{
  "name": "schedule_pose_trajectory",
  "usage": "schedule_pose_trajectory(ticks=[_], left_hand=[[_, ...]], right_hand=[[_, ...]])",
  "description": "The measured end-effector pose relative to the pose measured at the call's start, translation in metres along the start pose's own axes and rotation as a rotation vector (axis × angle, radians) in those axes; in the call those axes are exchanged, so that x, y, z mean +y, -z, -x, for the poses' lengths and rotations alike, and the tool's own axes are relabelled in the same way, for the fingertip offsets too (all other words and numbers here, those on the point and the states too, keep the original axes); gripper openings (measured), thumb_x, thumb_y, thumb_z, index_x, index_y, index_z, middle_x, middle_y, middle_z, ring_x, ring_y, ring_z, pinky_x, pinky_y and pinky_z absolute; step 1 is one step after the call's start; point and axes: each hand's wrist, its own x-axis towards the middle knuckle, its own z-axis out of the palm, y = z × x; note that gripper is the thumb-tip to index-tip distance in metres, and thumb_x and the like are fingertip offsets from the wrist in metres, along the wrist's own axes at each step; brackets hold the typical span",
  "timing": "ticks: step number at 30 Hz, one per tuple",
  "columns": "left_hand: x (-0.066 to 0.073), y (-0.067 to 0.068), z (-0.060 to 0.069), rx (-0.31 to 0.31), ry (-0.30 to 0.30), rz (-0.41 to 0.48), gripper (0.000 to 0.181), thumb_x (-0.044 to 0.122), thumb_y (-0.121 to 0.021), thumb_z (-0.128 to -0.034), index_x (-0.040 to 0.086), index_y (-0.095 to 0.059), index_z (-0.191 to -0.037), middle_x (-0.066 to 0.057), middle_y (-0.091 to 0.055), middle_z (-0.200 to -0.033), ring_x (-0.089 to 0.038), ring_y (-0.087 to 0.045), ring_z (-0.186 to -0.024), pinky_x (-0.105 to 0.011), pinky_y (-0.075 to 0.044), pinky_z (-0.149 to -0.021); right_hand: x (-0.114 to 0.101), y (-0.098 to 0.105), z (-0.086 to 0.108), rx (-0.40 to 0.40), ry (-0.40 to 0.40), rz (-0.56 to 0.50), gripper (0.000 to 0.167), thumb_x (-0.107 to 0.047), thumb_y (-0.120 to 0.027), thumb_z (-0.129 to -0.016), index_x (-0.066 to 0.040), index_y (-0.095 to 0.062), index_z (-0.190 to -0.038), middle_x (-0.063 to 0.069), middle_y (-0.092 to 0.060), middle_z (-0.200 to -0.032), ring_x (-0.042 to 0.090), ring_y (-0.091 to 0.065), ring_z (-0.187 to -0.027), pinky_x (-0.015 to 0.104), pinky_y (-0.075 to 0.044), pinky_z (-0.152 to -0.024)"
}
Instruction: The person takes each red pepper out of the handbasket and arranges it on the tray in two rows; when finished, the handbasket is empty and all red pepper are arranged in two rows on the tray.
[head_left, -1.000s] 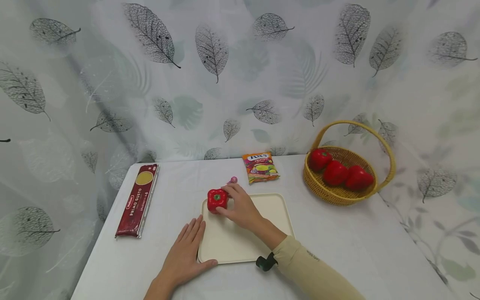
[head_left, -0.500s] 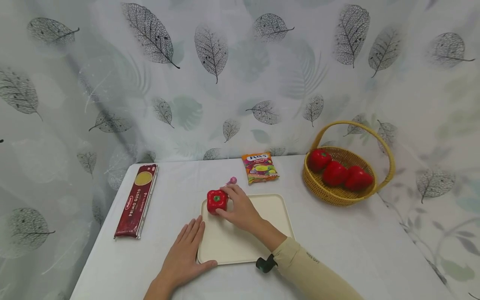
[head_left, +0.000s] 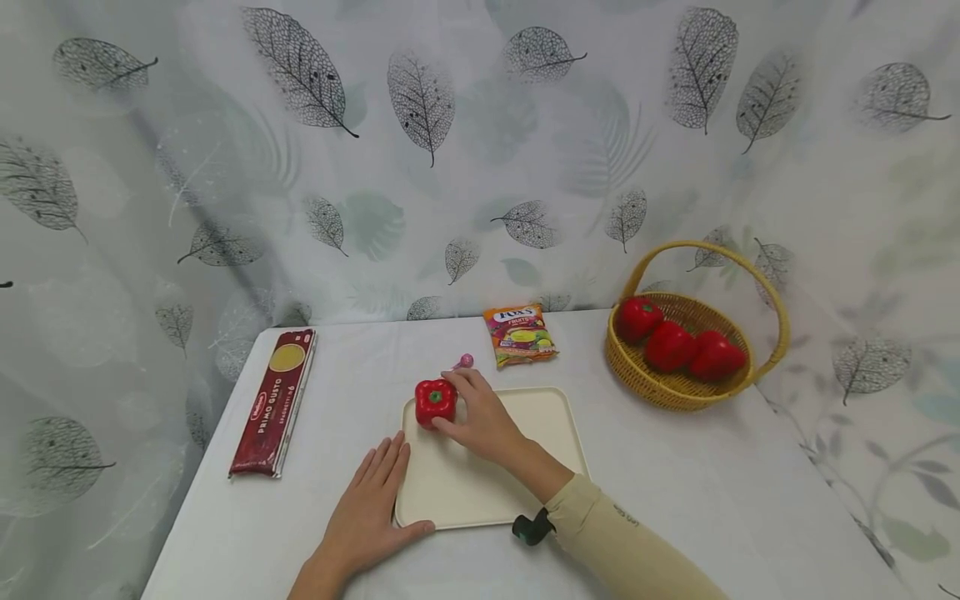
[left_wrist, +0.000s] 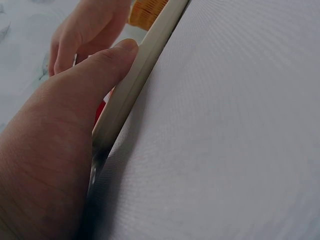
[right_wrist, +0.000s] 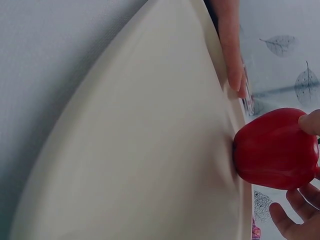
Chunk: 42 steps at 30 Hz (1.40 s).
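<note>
In the head view, a red bell pepper [head_left: 435, 402] with a green stem sits at the far left corner of a cream rectangular tray [head_left: 491, 479]. My right hand [head_left: 483, 417] grips the pepper from its right side, thumb in front and fingers behind. The right wrist view shows the pepper [right_wrist: 276, 150] upright against the tray surface, with fingertips on its side. My left hand [head_left: 369, 504] lies flat along the tray's left edge, fingers straight and thumb at the front left corner. The left wrist view shows that thumb [left_wrist: 107, 67] against the tray rim [left_wrist: 137, 75].
A wicker basket [head_left: 648, 383] with three red bell peppers [head_left: 670, 347] stands at the back right. A fruit candy bag [head_left: 521, 335] lies behind the tray, with a small pink lollipop [head_left: 467, 361] near it. At the left lies a red spaghetti pack [head_left: 274, 403].
</note>
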Motion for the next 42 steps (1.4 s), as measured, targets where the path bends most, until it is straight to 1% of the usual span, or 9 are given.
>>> schedule_pose_trajectory(ticks=[7,9,14,17,22,27,34,39,42], left_hand=[[0.001,0.004,-0.001,-0.066,0.045,0.016,0.124,0.089,-0.061,-0.0851,0.005,-0.032,-0.171,-0.008,-0.023,-0.179,-0.028,-0.019,-0.165,-0.047,-0.014,-0.134],[0.001,0.004,-0.001,-0.075,0.053,0.018,0.124,0.089,-0.061,-0.085,0.005,-0.031,-0.171,-0.008,-0.022,-0.179,-0.027,-0.017,-0.165,-0.046,-0.014,-0.134],[0.003,0.004,0.0,-0.057,0.043,0.021,0.124,0.089,-0.062,-0.0847,0.004,-0.033,-0.17,-0.009,-0.023,-0.179,-0.028,-0.02,-0.165,-0.043,-0.011,-0.134],[0.003,0.005,0.0,-0.029,0.028,0.02,0.123,0.088,-0.063,-0.0848,0.003,-0.035,-0.169,-0.011,-0.027,-0.178,-0.03,-0.024,-0.163,-0.044,-0.013,-0.134],[0.002,0.004,0.0,-0.007,0.016,0.014,0.123,0.089,-0.063,-0.085,0.002,-0.037,-0.168,-0.011,-0.029,-0.177,-0.032,-0.027,-0.163,-0.044,-0.015,-0.133],[0.001,0.003,-0.001,-0.021,0.021,0.003,0.123,0.09,-0.06,-0.0852,0.003,-0.036,-0.169,-0.011,-0.028,-0.177,-0.031,-0.026,-0.163,-0.044,-0.015,-0.133],[0.002,0.005,-0.001,-0.028,0.029,0.0,0.123,0.09,-0.061,-0.0848,0.002,-0.037,-0.168,-0.011,-0.029,-0.177,-0.031,-0.026,-0.163,-0.049,-0.02,-0.132],[0.003,0.007,-0.002,-0.077,0.052,0.006,0.125,0.092,-0.059,-0.0842,0.004,-0.032,-0.17,-0.008,-0.023,-0.179,-0.028,-0.019,-0.165,-0.048,-0.017,-0.133],[0.003,0.007,-0.003,-0.096,0.061,0.005,0.126,0.093,-0.058,-0.0841,0.005,-0.031,-0.171,-0.008,-0.021,-0.179,-0.026,-0.017,-0.165,-0.048,-0.017,-0.133]], right_hand=[[-0.003,0.002,0.0,-0.013,-0.018,0.009,0.075,-0.032,-0.089,-0.092,-0.011,-0.056,-0.155,0.011,-0.055,-0.15,0.027,-0.054,-0.142,0.042,-0.054,-0.111],[-0.003,0.005,0.001,-0.018,-0.028,0.009,0.075,-0.033,-0.089,-0.092,-0.011,-0.056,-0.156,0.011,-0.055,-0.152,0.027,-0.054,-0.143,0.044,-0.054,-0.11],[-0.002,0.012,0.004,-0.02,-0.034,0.006,0.076,-0.034,-0.088,-0.093,-0.014,-0.054,-0.158,0.008,-0.056,-0.154,0.025,-0.054,-0.144,0.044,-0.055,-0.11],[0.0,0.016,0.006,-0.006,-0.019,0.002,0.077,-0.035,-0.088,-0.093,-0.014,-0.053,-0.159,0.007,-0.057,-0.153,0.023,-0.057,-0.14,0.043,-0.056,-0.108],[0.001,0.023,0.006,0.012,-0.013,-0.023,0.076,-0.032,-0.088,-0.093,-0.013,-0.054,-0.158,0.007,-0.058,-0.151,0.023,-0.06,-0.135,0.043,-0.058,-0.106],[0.003,0.031,0.007,0.028,-0.021,-0.038,0.074,-0.029,-0.089,-0.093,-0.012,-0.055,-0.157,0.008,-0.059,-0.151,0.025,-0.062,-0.134,0.045,-0.058,-0.105],[0.006,0.047,0.012,0.03,-0.038,-0.015,0.075,-0.031,-0.089,-0.093,-0.016,-0.054,-0.159,0.009,-0.061,-0.15,0.027,-0.061,-0.134,0.048,-0.059,-0.104],[0.012,0.06,0.018,0.045,-0.049,0.011,0.073,-0.03,-0.088,-0.093,-0.014,-0.056,-0.157,0.01,-0.063,-0.143,0.029,-0.062,-0.132,0.049,-0.059,-0.104],[0.015,0.068,0.021,0.063,-0.053,0.014,0.074,-0.03,-0.089,-0.093,-0.013,-0.056,-0.157,0.01,-0.063,-0.144,0.031,-0.061,-0.134,0.052,-0.058,-0.106]])
